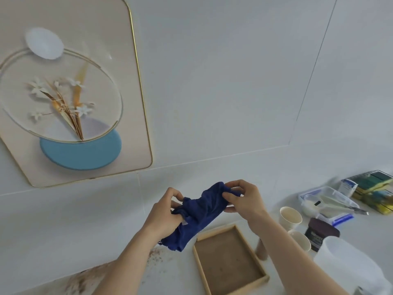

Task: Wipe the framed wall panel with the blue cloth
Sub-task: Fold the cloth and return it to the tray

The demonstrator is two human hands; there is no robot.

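Holding the cloth bunched between both hands, above the desk w/ nothing of it touching the panel yet. Left hand grips the lower-left end, fingers closed on the fabric; right hand pinches the upper-right end. Cloth's long axis runs lower-left to upper-right, loose tail hanging under the left hand.

Panel hangs on the wall up and to the left of both hands, well apart from the cloth, its bottom edge above the desk's back edge. Left hand is the nearer one, so prob. the natural choice to carry the cloth up-left; cloth looks like it needs folding or bunching into a pad first.

Containers, right side of desk: wooden tray just below the cloth, holding only a brownish base, nothing loose that I can make out. Two cups beside it, the farther one appears empty. Clear box near the back-right corner holds long utensils, can't tell exactly what. Sponges stacked beyond it. White tub at the front-right edge, contents hidden.
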